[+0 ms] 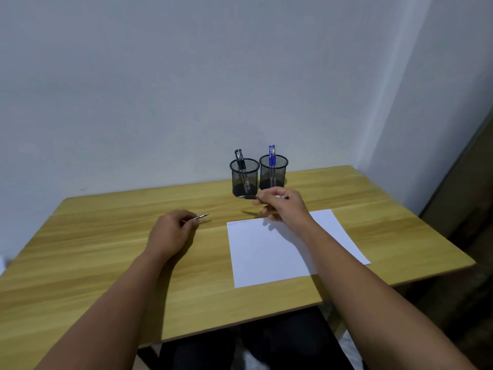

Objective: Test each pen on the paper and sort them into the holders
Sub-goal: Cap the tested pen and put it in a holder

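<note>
— Wood desk (pixel 106 249); any writing on the paper (pixel 266 252)?
— Faint marks at its top left corner, too small to read.
— The grips?
— Right hand (pixel 282 206) pinches a pen (pixel 250 197) level, before the holders (pixel 244 177). Left hand (pixel 170 233) curls round a second pen (pixel 201 216), tip out, left of the paper.

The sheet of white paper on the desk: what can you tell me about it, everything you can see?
The sheet of white paper lies flat on the light wooden desk, right of centre and turned slightly askew, its near corner close to the desk's front edge. It looks thin, uncreased and almost blank, with only faint bluish marks near its far left corner. The right forearm crosses above its right part, casting a shadow.
</note>
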A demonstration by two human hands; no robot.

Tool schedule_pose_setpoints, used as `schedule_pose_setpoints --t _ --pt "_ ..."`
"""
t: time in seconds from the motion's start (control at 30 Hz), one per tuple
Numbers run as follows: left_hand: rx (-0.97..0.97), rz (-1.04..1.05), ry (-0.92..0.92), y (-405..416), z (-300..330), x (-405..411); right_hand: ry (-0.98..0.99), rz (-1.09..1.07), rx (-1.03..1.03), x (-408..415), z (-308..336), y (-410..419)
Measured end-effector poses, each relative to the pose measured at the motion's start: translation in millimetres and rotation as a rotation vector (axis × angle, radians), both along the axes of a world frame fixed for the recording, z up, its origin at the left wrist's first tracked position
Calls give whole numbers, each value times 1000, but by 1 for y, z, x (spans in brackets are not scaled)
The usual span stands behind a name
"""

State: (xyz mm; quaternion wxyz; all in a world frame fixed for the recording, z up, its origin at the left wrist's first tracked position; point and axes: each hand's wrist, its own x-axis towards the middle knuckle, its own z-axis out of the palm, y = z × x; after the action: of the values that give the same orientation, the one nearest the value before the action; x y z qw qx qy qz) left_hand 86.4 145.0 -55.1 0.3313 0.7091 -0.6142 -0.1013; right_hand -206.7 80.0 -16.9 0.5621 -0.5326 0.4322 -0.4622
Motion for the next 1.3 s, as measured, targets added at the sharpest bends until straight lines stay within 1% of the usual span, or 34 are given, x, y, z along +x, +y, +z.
schedule_pose_setpoints --t 0.07,0.17,0.23,0.37,0.5,0.67,0.87,0.97,1.0,1.1,1.2,1.3 --pt "-9 -37 205 1 6 -8 58 45 -36 4 1 1" --pt "6 -68 491 2 14 -19 71 78 -61 9 6 5" --pt "18 -103 575 3 21 -24 67 85 -76 11 9 7" --pt "41 -170 578 4 33 -33 68 94 -93 11 13 9" --pt "67 -186 603 3 37 -37 47 102 -85 10 17 9" --pt "74 -209 593 3 43 -42 39 121 -67 6 20 9" --pt "83 -226 606 1 52 -51 122 196 -64 1 17 10" --pt "40 -226 671 -1 59 -59 239 256 -75 1 13 10" --pt "18 -218 672 -2 60 -63 244 271 -66 2 10 11" --pt "-9 -199 641 -6 61 -77 168 263 -45 3 2 14" --pt "20 -209 595 -8 57 -87 181 259 -39 -2 -1 16" --pt "13 -217 592 -13 65 -95 170 258 -43 -3 -1 16"
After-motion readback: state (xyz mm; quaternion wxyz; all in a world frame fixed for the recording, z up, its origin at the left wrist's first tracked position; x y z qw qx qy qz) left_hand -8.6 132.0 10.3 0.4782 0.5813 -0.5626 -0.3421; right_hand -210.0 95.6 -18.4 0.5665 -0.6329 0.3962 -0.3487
